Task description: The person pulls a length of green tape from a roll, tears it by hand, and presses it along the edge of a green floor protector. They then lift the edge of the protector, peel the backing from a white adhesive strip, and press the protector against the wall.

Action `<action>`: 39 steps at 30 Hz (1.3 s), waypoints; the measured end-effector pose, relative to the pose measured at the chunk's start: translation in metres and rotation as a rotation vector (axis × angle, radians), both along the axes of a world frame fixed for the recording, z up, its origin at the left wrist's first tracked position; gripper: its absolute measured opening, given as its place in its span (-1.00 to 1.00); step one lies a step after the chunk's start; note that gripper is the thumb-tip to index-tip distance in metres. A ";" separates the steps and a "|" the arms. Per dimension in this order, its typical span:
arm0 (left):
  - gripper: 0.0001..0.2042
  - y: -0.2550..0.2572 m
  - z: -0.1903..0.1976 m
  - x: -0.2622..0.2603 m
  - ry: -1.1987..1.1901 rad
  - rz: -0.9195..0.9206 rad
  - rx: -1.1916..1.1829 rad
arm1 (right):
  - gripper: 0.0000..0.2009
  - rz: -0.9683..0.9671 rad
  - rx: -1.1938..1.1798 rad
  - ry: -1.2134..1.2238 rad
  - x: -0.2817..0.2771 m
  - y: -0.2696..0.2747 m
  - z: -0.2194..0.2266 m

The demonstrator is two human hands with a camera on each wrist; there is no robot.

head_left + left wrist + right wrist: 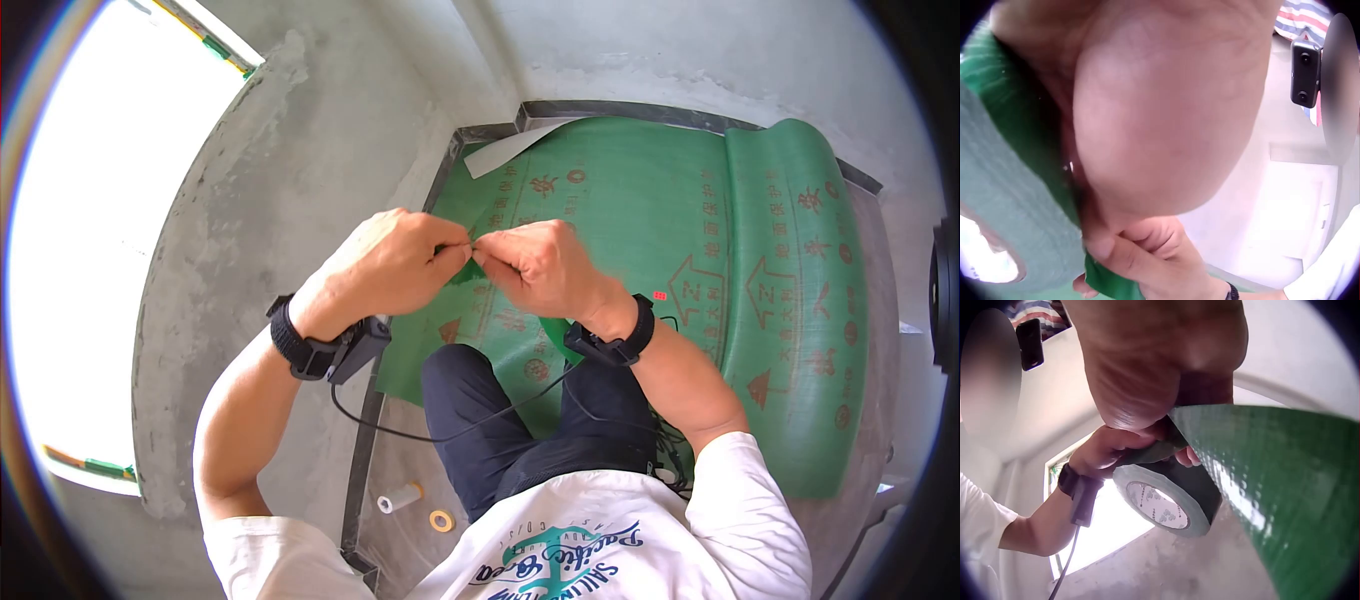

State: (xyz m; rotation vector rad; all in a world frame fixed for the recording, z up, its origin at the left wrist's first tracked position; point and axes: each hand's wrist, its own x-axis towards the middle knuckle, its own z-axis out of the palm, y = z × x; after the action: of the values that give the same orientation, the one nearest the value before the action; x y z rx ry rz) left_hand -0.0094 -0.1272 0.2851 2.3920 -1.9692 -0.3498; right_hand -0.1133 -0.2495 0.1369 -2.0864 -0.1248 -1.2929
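In the head view my left hand (395, 262) and right hand (548, 265) meet fingertip to fingertip over the floor sheet. Both pinch green adhesive tape between thumb and fingers. The roll of tape (1209, 503), with a pale side and printed core, hangs beside the left hand in the right wrist view. A wide, glossy tape strip (1297, 487) runs from the right hand down to the right. Seen from the left wrist, the right thumb lies against a green piece of tape (1113, 282). The left fingertips are mostly hidden behind the palm there.
Green protective sheeting (640, 200) with red print covers the floor, with a raised, curled section (800, 300) at right. A white roll (402, 497) and a yellow tape ring (450, 522) lie at lower left. A black cable (470, 436) crosses between the wrists. Bare walls stand around.
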 end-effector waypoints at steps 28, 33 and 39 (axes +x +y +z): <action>-0.74 0.033 -0.064 0.040 0.444 0.322 -0.092 | -0.92 0.094 -0.130 0.072 0.012 0.013 -0.010; -0.75 0.038 -0.060 0.047 0.578 0.282 0.039 | -0.89 0.282 0.137 0.325 0.009 0.008 -0.007; -0.77 0.033 -0.065 0.046 0.574 0.396 -0.043 | -0.90 0.190 0.111 0.310 0.013 0.010 -0.010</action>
State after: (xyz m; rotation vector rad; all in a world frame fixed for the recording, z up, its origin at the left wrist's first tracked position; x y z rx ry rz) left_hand 0.0363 -0.0941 0.2199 2.2365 -1.2232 -0.8416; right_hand -0.1007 -0.2393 0.1274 -2.0950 -0.1091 -0.8348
